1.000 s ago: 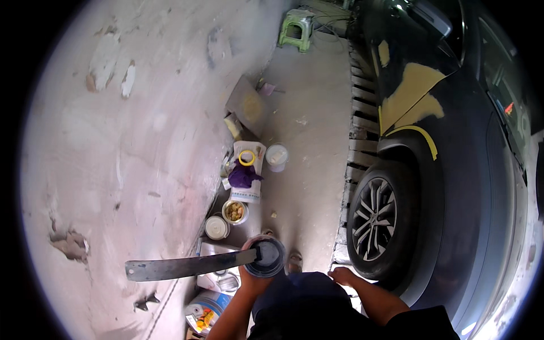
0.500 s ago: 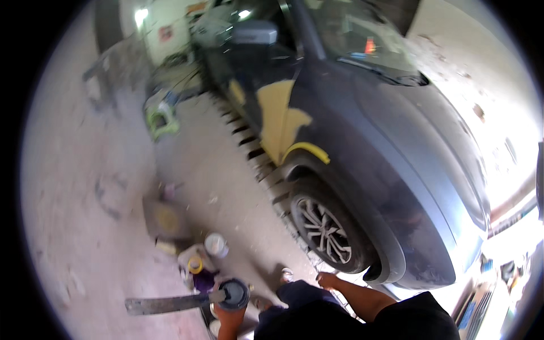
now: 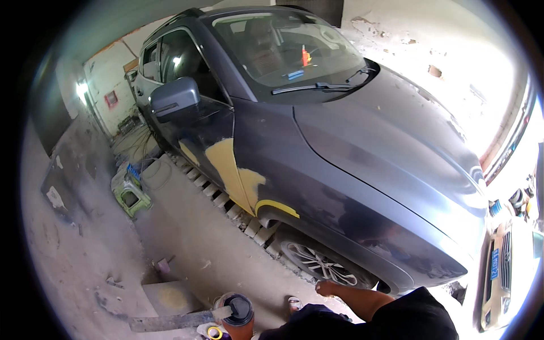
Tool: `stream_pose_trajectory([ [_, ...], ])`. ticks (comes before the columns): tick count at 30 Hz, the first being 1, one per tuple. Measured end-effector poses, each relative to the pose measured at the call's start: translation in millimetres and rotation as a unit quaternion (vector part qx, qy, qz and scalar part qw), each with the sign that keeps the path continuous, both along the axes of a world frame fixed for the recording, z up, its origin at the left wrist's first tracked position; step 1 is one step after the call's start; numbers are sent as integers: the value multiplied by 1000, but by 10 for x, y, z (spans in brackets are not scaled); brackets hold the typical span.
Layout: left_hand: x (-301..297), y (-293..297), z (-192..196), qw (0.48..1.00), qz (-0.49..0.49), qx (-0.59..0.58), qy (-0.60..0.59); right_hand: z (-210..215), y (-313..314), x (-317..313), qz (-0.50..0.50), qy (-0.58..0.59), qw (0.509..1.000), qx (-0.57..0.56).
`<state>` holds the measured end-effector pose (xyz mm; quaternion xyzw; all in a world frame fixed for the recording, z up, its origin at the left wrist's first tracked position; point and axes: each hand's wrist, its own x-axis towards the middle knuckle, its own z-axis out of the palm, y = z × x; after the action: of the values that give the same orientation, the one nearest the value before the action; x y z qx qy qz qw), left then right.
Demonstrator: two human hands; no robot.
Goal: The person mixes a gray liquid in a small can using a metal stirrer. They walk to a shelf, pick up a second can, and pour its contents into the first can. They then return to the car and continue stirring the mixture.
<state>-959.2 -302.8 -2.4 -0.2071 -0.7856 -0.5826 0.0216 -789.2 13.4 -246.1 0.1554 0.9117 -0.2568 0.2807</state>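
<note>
My left hand (image 3: 238,331) is closed around a cup (image 3: 250,318) with a dark rim and grey, paint-like contents. A long, flat grey stick (image 3: 170,322) reaches from the cup out to the left, its near end at the cup's mouth. My right hand (image 3: 325,288) is in front of the car's front wheel (image 3: 317,263); its fingers are too small and turned away to read, and nothing shows in it. Before me stands a dark grey-blue car (image 3: 351,164). Tan filler patches (image 3: 226,167) cover parts of its door and fender, and yellow tape (image 3: 277,207) edges the wheel arch.
A green stool (image 3: 133,198) with things on it stands by the left wall. Near my left hand are a flat board (image 3: 173,297) and a roll of yellow tape (image 3: 214,332). A floor grating (image 3: 212,190) runs alongside the car. Another vehicle's front (image 3: 501,277) is at the right.
My view has tilted up, bringing in more of the windshield and hood. The cup and stick stay in my left hand, lower in view. A white bucket on the floor has left the view.
</note>
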Motion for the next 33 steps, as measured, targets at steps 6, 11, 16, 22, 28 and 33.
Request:
stream_pose_trajectory([
  [6, -652, 99, -36, 999, -23, 35, 9, 296, 86, -1319, -15, 70, 997, -28],
  [11, -1340, 182, 58, 999, 13, 23, -43, 443, -102, -2201, -65, 121, 979, -150],
  [16, -2501, -152, -216, 1000, -1, 10, 9, 802, -284, -3171, -106, 63, 984, -132],
  [22, -3814, -429, -95, 999, -19, 47, -19, 590, -248, -3951, -137, -55, 985, -85],
  [28, -4855, -266, -6, 995, 26, 84, -56, 663, -363, -5005, -119, 42, 986, -109],
  [33, -5786, -94, -51, 998, 36, 43, -27, 149, -83, -6016, -44, -10, 994, -102],
])
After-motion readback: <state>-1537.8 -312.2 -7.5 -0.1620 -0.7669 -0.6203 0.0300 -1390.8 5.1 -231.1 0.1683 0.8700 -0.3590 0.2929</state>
